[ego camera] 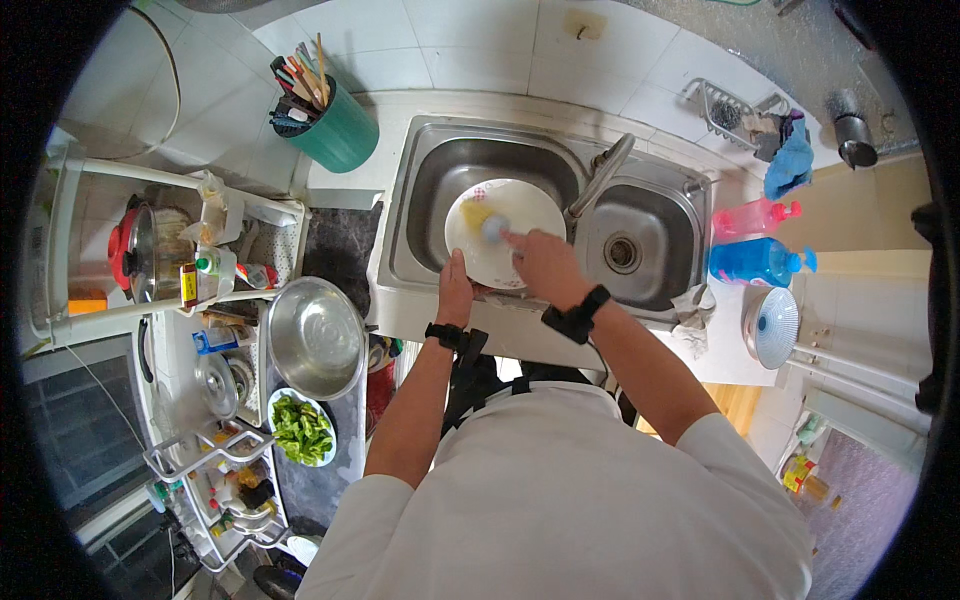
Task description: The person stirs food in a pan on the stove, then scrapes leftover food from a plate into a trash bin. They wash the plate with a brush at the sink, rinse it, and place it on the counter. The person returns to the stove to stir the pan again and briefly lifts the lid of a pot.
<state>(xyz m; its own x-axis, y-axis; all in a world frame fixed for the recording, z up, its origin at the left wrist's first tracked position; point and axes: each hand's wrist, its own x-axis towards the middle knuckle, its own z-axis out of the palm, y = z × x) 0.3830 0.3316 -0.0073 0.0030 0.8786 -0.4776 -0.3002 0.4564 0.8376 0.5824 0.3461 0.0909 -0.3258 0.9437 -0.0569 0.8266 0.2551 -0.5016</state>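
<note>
Over the larger bowl of a steel double sink (427,161), my left hand (456,289) grips the near edge of a white plate (536,217) with small pink flower marks on its rim. My right hand (551,266) holds a dish brush (491,225) by its pale end; its yellow bristles lie against the plate and look blurred. Part of the brush's handle is hidden in my fingers. A curved metal faucet (604,172) stands just right of the plate, over the divider between the two bowls.
Left of the sink are a steel basin (319,337), a plate of leafy greens (301,429) and a green utensil holder (337,135). To the right stand pink (746,218) and blue (754,262) pump bottles, a patterned bowl (772,328) and a crumpled cloth (696,311).
</note>
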